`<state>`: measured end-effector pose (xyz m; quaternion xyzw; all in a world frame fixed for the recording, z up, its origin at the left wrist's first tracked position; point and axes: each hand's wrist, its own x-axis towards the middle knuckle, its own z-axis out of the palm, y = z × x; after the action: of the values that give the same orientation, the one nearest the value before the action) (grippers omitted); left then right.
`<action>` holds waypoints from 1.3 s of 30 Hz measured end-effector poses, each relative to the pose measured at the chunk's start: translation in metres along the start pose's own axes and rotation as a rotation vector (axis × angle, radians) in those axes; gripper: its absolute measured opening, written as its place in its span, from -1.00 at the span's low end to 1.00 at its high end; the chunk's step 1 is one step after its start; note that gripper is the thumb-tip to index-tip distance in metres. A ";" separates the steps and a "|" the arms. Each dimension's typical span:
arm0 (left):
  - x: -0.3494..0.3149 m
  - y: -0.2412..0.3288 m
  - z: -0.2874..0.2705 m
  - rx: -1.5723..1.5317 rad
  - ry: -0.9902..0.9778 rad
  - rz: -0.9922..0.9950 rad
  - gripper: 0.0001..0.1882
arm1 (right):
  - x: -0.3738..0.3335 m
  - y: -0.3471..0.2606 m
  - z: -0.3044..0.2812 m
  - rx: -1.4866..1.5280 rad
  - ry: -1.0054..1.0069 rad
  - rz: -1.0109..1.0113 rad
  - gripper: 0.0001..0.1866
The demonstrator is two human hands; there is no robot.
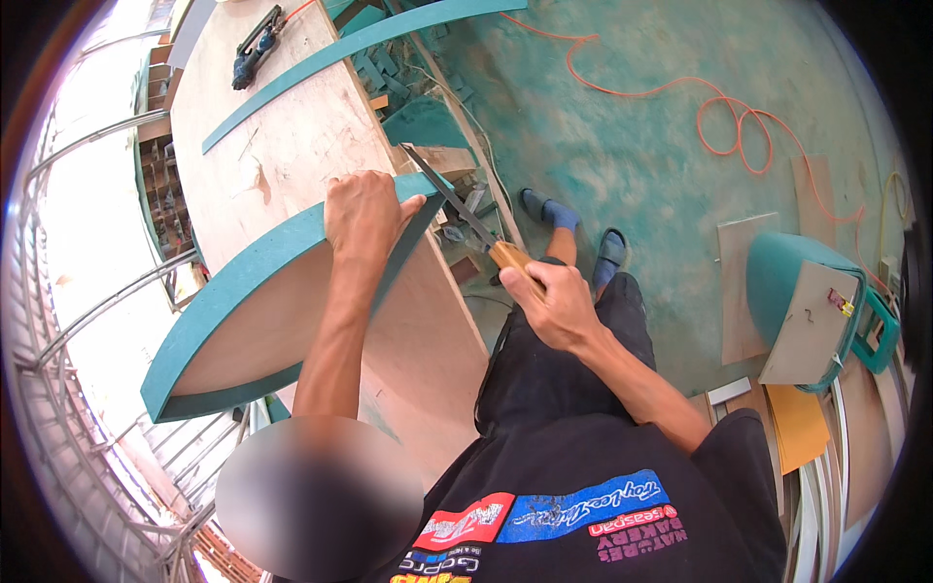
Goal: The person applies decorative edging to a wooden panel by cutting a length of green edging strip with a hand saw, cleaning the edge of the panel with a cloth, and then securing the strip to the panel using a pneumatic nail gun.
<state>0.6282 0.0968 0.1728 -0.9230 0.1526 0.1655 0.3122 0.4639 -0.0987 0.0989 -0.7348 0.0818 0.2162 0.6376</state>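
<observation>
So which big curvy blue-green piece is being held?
The bow-shaped frame: the left hand grips it near one end. The other, a single thin strip, lies across the tabletop, no hand on it.

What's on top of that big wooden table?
A long teal strip, a dark tool, and a curved teal frame gripped by the left hand. The tabletop directly beneath the frame's rim is covered.

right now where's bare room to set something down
Pale plywood benchtop shows bare between the teal D-shaped frame and the bench's right edge; so does green-stained floor, between the dark slippers and looped orange hose. Crowded: the frame's far end by the wooden-handled saw.
</observation>
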 end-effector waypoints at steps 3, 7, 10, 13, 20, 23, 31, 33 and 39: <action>0.000 -0.001 -0.002 -0.009 -0.003 0.000 -0.29 | 0.015 -0.001 0.008 0.009 -0.004 0.027 -0.24; 0.000 -0.003 0.000 0.003 0.000 0.005 -0.28 | 0.005 -0.005 0.006 -0.014 -0.022 0.016 -0.24; 0.000 0.001 0.000 -0.028 0.017 0.018 -0.27 | 0.014 0.004 0.014 -0.026 0.029 0.017 -0.21; 0.001 -0.003 -0.004 -0.006 0.011 0.014 -0.28 | 0.020 -0.004 0.013 -0.014 0.034 0.030 -0.20; 0.000 0.002 0.000 -0.012 -0.024 0.004 -0.37 | 0.023 -0.004 0.016 -0.024 0.034 0.036 -0.21; -0.001 0.001 -0.001 0.047 -0.047 -0.006 -0.41 | 0.011 -0.014 0.005 -0.013 -0.002 0.064 -0.21; -0.001 -0.001 -0.003 0.020 -0.007 -0.005 -0.35 | 0.013 -0.019 0.009 0.006 -0.005 0.047 -0.22; -0.002 0.001 0.000 -0.007 -0.002 -0.001 -0.27 | 0.006 -0.019 0.006 0.009 0.006 0.046 -0.21; -0.003 0.002 0.002 0.041 0.013 -0.002 -0.39 | 0.026 -0.022 0.007 -0.019 -0.011 0.071 -0.21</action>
<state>0.6244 0.0970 0.1720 -0.9176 0.1571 0.1561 0.3301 0.4945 -0.0841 0.1074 -0.7364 0.1022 0.2434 0.6229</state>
